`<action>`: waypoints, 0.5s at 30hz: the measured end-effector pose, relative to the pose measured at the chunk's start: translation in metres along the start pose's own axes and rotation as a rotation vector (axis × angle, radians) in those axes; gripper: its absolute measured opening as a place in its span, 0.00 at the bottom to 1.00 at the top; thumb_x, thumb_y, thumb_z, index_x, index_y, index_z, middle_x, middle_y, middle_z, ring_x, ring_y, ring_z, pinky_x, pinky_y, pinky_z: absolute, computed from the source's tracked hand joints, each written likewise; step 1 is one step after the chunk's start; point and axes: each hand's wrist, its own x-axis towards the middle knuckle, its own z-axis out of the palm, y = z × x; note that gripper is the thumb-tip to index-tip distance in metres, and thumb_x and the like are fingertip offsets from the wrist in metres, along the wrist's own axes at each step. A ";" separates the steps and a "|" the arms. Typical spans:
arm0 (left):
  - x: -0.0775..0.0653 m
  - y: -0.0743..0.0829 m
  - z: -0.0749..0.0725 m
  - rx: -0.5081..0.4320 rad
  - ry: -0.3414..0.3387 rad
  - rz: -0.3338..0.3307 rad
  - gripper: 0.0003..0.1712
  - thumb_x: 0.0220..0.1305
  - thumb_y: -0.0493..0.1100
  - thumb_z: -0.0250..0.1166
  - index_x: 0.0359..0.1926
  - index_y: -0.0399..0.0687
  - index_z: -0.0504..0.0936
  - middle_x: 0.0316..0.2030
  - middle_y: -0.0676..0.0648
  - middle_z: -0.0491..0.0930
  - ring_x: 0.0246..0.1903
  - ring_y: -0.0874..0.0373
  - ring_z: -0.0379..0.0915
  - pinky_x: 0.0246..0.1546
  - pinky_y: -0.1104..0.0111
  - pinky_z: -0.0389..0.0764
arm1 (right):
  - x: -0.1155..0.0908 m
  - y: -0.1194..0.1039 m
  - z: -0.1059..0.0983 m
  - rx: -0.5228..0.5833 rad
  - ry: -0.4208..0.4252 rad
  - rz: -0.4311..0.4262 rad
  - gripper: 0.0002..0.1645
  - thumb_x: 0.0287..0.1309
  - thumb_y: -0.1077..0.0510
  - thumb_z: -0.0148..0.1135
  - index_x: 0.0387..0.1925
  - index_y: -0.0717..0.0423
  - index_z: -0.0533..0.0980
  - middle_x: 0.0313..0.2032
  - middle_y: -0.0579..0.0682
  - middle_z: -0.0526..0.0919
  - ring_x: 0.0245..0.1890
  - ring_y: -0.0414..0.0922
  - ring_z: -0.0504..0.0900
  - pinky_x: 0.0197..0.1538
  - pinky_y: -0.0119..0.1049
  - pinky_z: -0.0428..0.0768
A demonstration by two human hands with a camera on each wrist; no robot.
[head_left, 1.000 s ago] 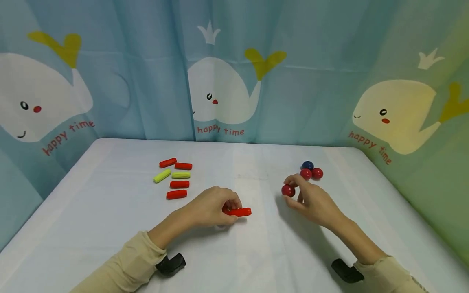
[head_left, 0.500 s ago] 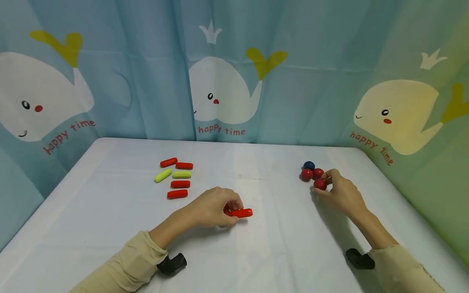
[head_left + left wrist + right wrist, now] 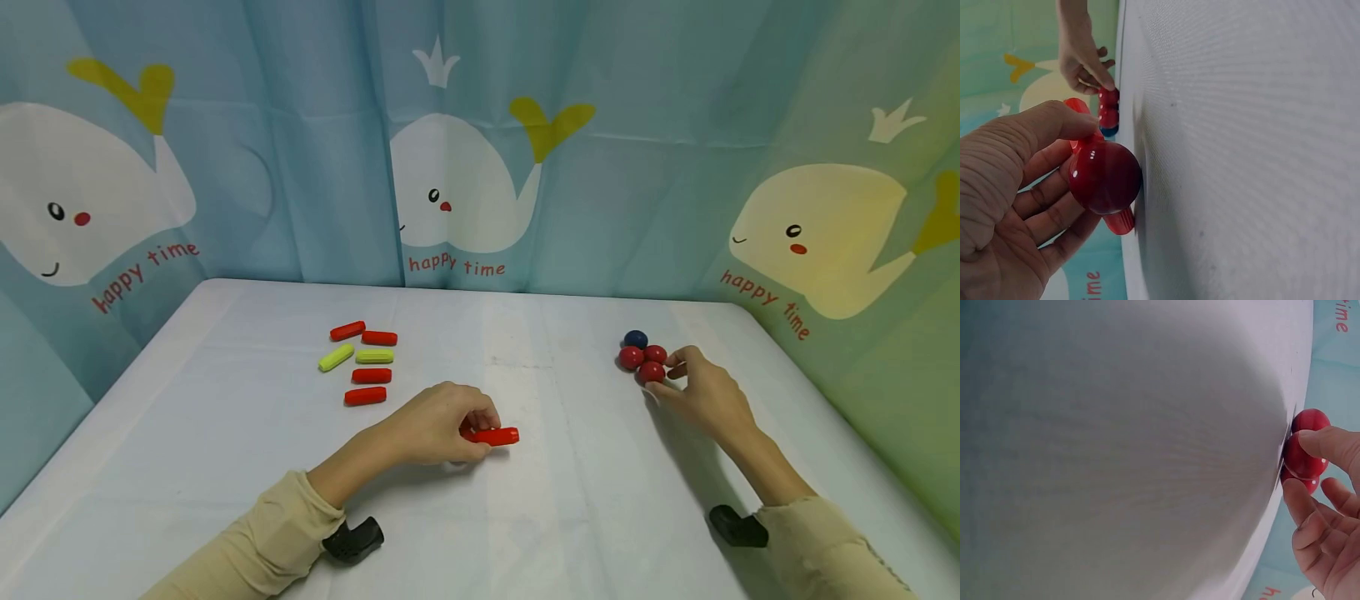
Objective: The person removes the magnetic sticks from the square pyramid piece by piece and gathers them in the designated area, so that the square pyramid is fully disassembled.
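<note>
My left hand [image 3: 442, 423] pinches a short red plastic rod [image 3: 498, 436] just over the table. In the left wrist view a dark red ball [image 3: 1107, 178] sits against the middle of this rod [image 3: 1119, 221]; the hand hides that ball in the head view. On the right, my right hand [image 3: 705, 395] has thumb and forefinger on a red ball [image 3: 650, 372], which touches a small cluster. That cluster holds two more red balls, a left one [image 3: 631, 358] and a right one [image 3: 655, 354], and a dark blue ball [image 3: 636, 339] behind them.
Red rods and two yellow-green rods lie left of centre, among them a yellow-green rod [image 3: 374, 357] and the nearest red rod [image 3: 365, 396]. A white cloth covers the table [image 3: 570, 500]. A blue whale-print curtain [image 3: 322, 167] hangs behind.
My right hand has carried the red ball rightward and slightly back, up against the other balls. The left hand has kept its place with the red rod.
</note>
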 end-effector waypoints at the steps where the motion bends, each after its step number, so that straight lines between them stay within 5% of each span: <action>1: 0.000 0.000 0.000 0.001 0.000 0.001 0.10 0.57 0.39 0.75 0.40 0.50 0.85 0.33 0.57 0.82 0.34 0.63 0.75 0.40 0.72 0.78 | 0.000 0.000 0.000 -0.001 -0.001 -0.001 0.31 0.63 0.50 0.69 0.54 0.68 0.67 0.51 0.72 0.80 0.41 0.61 0.80 0.32 0.40 0.75; 15: -0.001 0.000 -0.001 0.006 0.001 0.015 0.10 0.57 0.39 0.75 0.40 0.50 0.85 0.34 0.57 0.82 0.35 0.63 0.75 0.41 0.72 0.78 | -0.008 0.001 -0.008 -0.012 0.000 -0.006 0.33 0.63 0.48 0.69 0.56 0.69 0.69 0.52 0.71 0.80 0.43 0.62 0.81 0.35 0.47 0.79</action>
